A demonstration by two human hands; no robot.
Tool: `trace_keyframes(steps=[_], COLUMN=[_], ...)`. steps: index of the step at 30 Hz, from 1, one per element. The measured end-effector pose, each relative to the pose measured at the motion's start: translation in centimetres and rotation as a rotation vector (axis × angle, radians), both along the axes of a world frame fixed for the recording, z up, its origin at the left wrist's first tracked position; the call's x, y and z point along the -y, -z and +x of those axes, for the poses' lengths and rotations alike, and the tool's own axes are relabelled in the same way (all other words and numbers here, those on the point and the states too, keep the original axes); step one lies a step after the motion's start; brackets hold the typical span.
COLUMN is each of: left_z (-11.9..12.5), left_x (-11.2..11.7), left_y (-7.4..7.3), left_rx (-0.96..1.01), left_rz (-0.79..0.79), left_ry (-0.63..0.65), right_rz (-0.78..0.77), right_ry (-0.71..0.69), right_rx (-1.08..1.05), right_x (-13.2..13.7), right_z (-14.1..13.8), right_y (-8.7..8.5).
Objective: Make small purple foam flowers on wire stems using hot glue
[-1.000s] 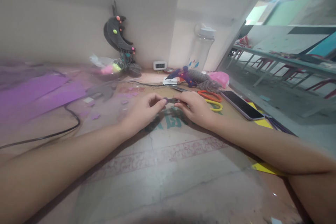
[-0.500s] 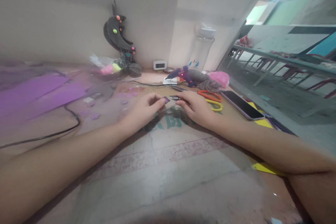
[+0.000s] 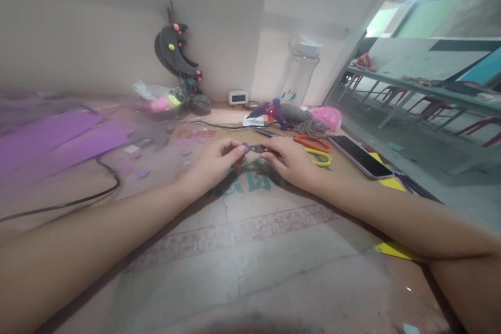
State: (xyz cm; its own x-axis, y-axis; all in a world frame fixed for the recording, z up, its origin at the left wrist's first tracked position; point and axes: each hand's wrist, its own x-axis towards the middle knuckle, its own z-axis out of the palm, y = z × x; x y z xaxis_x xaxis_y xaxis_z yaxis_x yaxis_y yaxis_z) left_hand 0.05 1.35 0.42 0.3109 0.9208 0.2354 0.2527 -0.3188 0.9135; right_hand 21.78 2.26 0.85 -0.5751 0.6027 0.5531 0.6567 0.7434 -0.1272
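My left hand (image 3: 217,163) pinches a tiny purple foam piece (image 3: 246,147) between thumb and fingers. My right hand (image 3: 291,160) is closed on a small dark grey piece (image 3: 259,149) and brings it against the purple one. Both hands hover just above the cardboard sheet (image 3: 250,229) in the middle of the table. What the dark piece is, I cannot make out.
A blue glue gun (image 3: 270,110), grey yarn (image 3: 307,121), orange and yellow scissors (image 3: 317,147) and a phone (image 3: 358,155) lie behind my right hand. Purple foam sheets (image 3: 50,138), scraps and a black cable (image 3: 105,177) sit left. A bottle (image 3: 301,75) and dark moon figure (image 3: 174,52) stand by the wall.
The two small pieces were touching, came slightly apart half a second ago, and are together again. Both hands stay in nearly the same place.
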Motion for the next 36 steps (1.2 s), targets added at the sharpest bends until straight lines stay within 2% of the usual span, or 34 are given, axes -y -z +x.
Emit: trace_keyframes(steps=[18,26,36], left_z=[-0.03,0.12,0.17], left_x=[0.06,-0.05,-0.08], left_y=[0.06,0.15,0.09], left_rx=[-0.01,0.058,0.122], left_rz=[-0.008,-0.047,-0.101], left_ry=[0.011,0.012,0.002], right_rz=[-0.036,-0.069,-0.029], right_ry=[0.013,0.065,-0.01], right_rx=[0.01,-0.145,-0.066], right_x=[0.06,-0.14,-0.07], right_z=[-0.02,0.08,-0.03], right_y=[-0.11,0.44,0.17])
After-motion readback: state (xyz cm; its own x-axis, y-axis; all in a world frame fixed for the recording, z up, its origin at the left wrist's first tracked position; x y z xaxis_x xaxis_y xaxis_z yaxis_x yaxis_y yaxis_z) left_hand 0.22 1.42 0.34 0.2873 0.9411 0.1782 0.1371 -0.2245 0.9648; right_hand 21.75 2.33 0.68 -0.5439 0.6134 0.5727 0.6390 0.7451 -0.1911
